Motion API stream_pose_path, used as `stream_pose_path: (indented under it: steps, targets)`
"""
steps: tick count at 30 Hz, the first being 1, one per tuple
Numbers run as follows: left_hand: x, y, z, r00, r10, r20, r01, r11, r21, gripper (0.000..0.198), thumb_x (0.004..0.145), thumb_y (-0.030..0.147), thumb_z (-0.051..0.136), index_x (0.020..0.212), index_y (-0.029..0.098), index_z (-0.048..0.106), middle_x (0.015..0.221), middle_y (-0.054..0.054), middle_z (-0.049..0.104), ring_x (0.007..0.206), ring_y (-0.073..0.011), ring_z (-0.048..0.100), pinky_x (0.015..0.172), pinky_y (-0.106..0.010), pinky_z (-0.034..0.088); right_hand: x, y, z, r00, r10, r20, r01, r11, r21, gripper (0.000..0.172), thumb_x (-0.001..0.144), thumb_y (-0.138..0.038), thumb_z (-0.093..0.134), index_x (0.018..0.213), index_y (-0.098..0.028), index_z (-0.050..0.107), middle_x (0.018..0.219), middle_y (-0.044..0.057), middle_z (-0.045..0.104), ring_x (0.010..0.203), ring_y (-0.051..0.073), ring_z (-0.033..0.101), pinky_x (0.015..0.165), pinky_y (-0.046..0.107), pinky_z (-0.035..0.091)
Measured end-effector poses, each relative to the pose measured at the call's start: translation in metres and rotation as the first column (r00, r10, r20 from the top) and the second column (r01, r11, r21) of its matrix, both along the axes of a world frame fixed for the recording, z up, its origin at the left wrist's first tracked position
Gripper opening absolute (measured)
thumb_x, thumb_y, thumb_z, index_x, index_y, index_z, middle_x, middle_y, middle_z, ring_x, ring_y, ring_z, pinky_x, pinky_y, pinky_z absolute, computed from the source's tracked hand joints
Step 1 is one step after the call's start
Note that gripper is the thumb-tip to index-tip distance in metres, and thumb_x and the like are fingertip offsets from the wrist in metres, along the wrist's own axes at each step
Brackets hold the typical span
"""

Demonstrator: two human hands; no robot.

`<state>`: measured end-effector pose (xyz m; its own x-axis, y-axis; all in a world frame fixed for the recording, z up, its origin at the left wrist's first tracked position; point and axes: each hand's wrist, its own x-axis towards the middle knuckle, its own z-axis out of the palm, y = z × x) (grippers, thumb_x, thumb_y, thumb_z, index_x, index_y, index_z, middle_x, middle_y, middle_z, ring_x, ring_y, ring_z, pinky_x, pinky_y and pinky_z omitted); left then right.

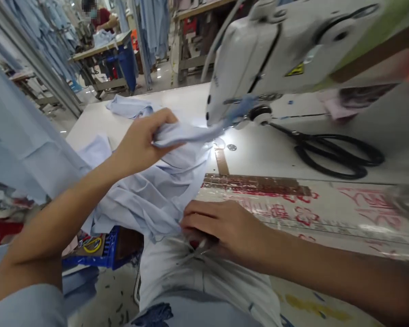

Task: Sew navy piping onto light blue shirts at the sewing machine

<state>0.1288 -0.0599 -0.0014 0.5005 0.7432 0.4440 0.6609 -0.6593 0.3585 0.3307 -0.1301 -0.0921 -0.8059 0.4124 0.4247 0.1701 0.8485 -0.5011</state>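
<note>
Left hand is closed on the blue cloth. It pinches one fold between thumb and fingers and holds that fold up, just in front of the sewing machine. The end of the fold reaches under the head of the machine, where a small light shines.

Right hand lies lower down, at the near edge of the worktop. Its fingers are bent and rest on the bottom of the cloth. Something thin and shiny pokes out under the fingers, but it is too blurry to name, so it is hard to tell if this hand grips anything.

One cloth is in the two hands. It lies in a crumpled heap on the left part of the worktop and hangs over the near edge onto the person's lap.

One pair of black scissors lies flat on the worktop, to the right of the machine's needle and well apart from both hands. One brown strip of tape is stuck on the worktop, between the scissors and the right hand. Red marks sit beside the tape.

One blue crate stands down on the floor, under the left arm. Far at the back, one other person sits at another table.
</note>
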Motion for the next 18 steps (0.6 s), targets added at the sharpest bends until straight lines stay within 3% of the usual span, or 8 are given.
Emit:
stream_pose_path:
  steps: [3,6,9,11,14,18]
  targets:
    - [0.0,-0.004,-0.001,0.972,-0.131,-0.197,0.117,0.99,-0.083,0.014,0.067,0.004,0.054,0.074,0.016,0.051,0.065,0.006,0.052,0.062,-0.0083,0.05,0.061,-0.021,0.039,-0.025,0.003,-0.003,0.994,-0.093,0.061,0.089,0.994,0.059,0.018,0.078,-0.008,0.046,0.087,-0.016,0.059,0.087,0.005,0.061,0.067,0.013,0.056,0.054,0.023,0.042]
    - [0.0,-0.007,-0.003,0.932,-0.162,-0.324,0.131,0.985,-0.117,0.02,0.062,-0.002,0.049,0.073,0.015,0.051,0.061,0.006,0.049,0.059,-0.0087,0.049,0.061,-0.021,0.037,-0.039,0.016,-0.007,0.946,-0.237,0.223,0.202,0.965,0.168,0.003,0.075,-0.015,0.057,0.075,-0.018,0.056,0.076,0.005,0.061,0.06,0.016,0.056,0.048,0.027,0.039]
    - [-0.002,-0.001,-0.003,0.891,-0.165,-0.423,0.119,0.984,-0.133,0.016,0.064,0.001,0.05,0.071,0.015,0.051,0.059,0.006,0.047,0.058,-0.01,0.05,0.063,-0.023,0.038,-0.039,0.027,-0.004,0.927,-0.246,0.282,0.189,0.958,0.215,0.017,0.071,-0.022,0.066,0.065,-0.021,0.05,0.064,0.004,0.059,0.051,0.016,0.051,0.041,0.029,0.032]
    - [-0.001,0.006,-0.002,0.85,-0.18,-0.496,0.115,0.98,-0.16,0.011,0.067,0.005,0.054,0.07,0.015,0.053,0.058,0.005,0.047,0.059,-0.011,0.051,0.063,-0.023,0.038,-0.035,0.029,0.009,0.968,-0.18,0.176,0.158,0.979,0.132,0.015,0.078,-0.023,0.059,0.068,-0.022,0.048,0.068,0.004,0.06,0.055,0.016,0.053,0.044,0.029,0.036]
    - [0.01,0.013,-0.003,0.797,-0.168,-0.58,0.079,0.981,-0.176,0.008,0.069,0.008,0.058,0.073,0.014,0.057,0.061,0.002,0.053,0.063,-0.0135,0.053,0.061,-0.024,0.038,-0.025,0.023,0.039,0.995,-0.102,0.0,0.101,0.985,-0.139,0.014,0.088,-0.026,0.044,0.074,-0.023,0.046,0.066,0.001,0.056,0.056,0.015,0.05,0.049,0.029,0.04]
    - [0.046,0.0,-0.023,0.788,-0.271,-0.553,0.09,0.939,-0.331,0.01,0.063,0.01,0.067,0.07,0.017,0.064,0.061,0.003,0.061,0.059,-0.0112,0.053,0.057,-0.021,0.039,-0.001,0.006,0.073,0.999,-0.028,0.034,0.038,0.944,-0.326,0.009,0.088,-0.031,0.049,0.082,-0.024,0.048,0.061,-0.003,0.05,0.05,0.011,0.044,0.042,0.024,0.036]
